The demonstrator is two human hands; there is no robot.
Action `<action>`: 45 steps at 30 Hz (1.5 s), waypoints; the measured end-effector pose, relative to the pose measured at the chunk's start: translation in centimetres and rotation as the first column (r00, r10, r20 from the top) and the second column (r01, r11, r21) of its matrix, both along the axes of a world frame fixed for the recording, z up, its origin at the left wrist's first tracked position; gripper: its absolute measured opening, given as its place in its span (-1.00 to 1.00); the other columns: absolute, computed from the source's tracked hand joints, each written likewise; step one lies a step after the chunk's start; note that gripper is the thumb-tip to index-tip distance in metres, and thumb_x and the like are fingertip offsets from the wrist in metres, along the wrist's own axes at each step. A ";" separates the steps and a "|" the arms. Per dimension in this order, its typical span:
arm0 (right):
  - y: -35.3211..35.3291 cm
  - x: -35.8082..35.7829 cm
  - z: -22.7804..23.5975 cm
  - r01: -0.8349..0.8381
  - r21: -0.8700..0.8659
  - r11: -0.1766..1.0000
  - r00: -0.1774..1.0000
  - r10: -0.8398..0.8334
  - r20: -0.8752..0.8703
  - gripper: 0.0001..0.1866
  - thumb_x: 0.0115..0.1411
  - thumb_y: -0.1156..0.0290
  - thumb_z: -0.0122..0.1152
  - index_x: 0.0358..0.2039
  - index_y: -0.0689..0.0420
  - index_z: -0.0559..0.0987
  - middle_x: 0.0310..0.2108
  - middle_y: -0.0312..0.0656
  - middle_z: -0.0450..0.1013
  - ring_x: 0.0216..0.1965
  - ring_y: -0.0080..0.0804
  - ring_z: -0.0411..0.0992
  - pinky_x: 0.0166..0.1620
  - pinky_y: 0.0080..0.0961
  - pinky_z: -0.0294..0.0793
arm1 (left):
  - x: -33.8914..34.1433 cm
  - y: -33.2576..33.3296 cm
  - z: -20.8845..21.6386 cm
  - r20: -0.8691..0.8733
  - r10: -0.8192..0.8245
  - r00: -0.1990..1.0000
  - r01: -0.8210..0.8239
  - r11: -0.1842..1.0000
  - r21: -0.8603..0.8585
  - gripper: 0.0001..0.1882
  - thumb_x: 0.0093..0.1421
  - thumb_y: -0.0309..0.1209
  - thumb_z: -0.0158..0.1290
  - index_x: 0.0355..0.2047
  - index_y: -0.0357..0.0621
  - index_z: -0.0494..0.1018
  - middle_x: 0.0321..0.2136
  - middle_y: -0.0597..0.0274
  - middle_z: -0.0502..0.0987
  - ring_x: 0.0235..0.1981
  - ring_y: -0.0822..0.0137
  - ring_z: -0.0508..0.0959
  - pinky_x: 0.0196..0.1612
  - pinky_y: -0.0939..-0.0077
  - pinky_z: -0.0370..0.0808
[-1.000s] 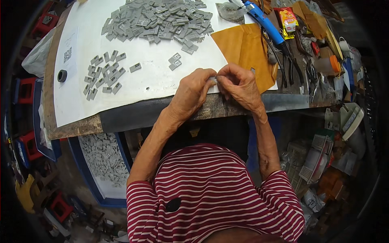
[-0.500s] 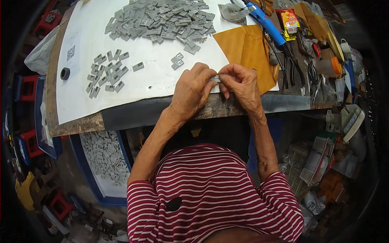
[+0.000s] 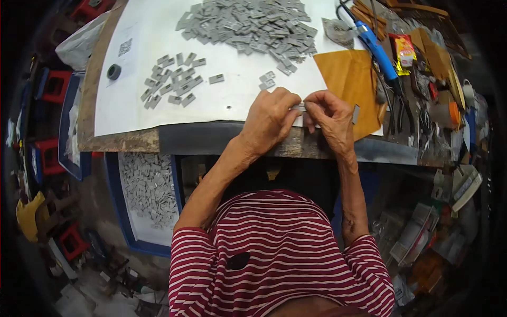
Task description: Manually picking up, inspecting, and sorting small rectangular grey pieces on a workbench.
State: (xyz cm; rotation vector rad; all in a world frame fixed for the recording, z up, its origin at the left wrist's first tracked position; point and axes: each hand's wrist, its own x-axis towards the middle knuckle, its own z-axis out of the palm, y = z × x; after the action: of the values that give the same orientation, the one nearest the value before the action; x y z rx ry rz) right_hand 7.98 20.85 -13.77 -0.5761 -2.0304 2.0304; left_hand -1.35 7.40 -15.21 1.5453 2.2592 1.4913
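Note:
My left hand (image 3: 272, 119) and my right hand (image 3: 330, 117) meet at the near edge of the workbench, fingertips pinched together on one small grey metal piece (image 3: 299, 108). A big heap of the same grey pieces (image 3: 248, 26) lies at the far side of a white sheet (image 3: 232, 100). A smaller group of grey pieces (image 3: 171, 87) lies to the left on the sheet. Two or three loose pieces (image 3: 267, 80) rest just beyond my left hand, and a single one (image 3: 216, 78) lies between the groups.
An orange-brown sheet (image 3: 346, 79) lies under my right hand. A blue-handled tool (image 3: 376, 48), pliers and other hand tools (image 3: 409, 111) crowd the right end of the bench. A black ring (image 3: 113, 72) lies at far left. Below the bench a blue tray (image 3: 150, 190) holds more grey pieces.
Both hands stay together at the bench edge on the small piece; the fingers have shifted slightly. The view has drifted a little.

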 end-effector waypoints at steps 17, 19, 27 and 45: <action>-0.7 -0.3 -0.4 0.003 0.026 1.000 1.000 -0.003 0.005 -0.89 0.17 0.55 0.01 -0.35 0.33 0.45 -0.53 -0.21 0.40 -0.62 -0.62 0.32 -0.55 -0.73 0.34 | -9.0 -4.6 0.4 0.016 0.391 0.920 -0.388 0.917 -0.096 -0.85 -0.11 -0.48 0.11 -0.47 -0.23 0.45 -0.50 0.04 0.43 -0.43 0.08 0.45 -0.36 0.31 0.38; -0.9 -0.3 -0.4 0.009 0.026 1.000 1.000 -0.009 0.009 -0.89 0.16 0.55 0.00 -0.36 0.33 0.45 -0.52 -0.22 0.40 -0.61 -0.63 0.32 -0.56 -0.73 0.34 | -10.2 -4.6 -0.2 -0.022 0.389 0.921 -0.389 0.914 -0.111 -0.84 -0.12 -0.47 0.12 -0.48 -0.24 0.45 -0.50 0.03 0.43 -0.42 0.07 0.45 -0.34 0.31 0.38; -0.9 -0.2 -0.8 0.003 0.011 1.000 1.000 -0.004 0.005 -0.90 0.16 0.55 0.02 -0.35 0.33 0.45 -0.53 -0.23 0.40 -0.63 -0.64 0.31 -0.57 -0.74 0.32 | -11.7 -4.6 -1.1 -0.051 0.429 0.902 -0.429 0.872 -0.235 -0.84 -0.16 -0.44 0.11 -0.52 -0.25 0.48 -0.53 0.01 0.41 -0.44 0.09 0.44 -0.35 0.27 0.38; -0.6 1.7 -0.1 0.048 0.007 0.999 0.999 -0.048 -0.022 -0.88 0.16 0.54 0.01 -0.33 0.33 0.43 -0.60 -0.27 0.38 -0.65 -0.68 0.31 -0.58 -0.77 0.32 | -9.0 -3.7 0.7 -0.312 0.370 0.875 -0.441 0.876 -0.195 -0.85 -0.13 -0.53 0.14 -0.48 -0.16 0.47 -0.46 0.11 0.41 -0.35 0.14 0.41 -0.26 0.29 0.34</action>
State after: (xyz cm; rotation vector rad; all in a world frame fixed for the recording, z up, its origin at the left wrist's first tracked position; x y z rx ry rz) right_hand 9.69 20.25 -13.92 -0.5928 -1.9914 1.9918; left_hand -10.32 3.68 -14.49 1.3120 2.9475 1.0229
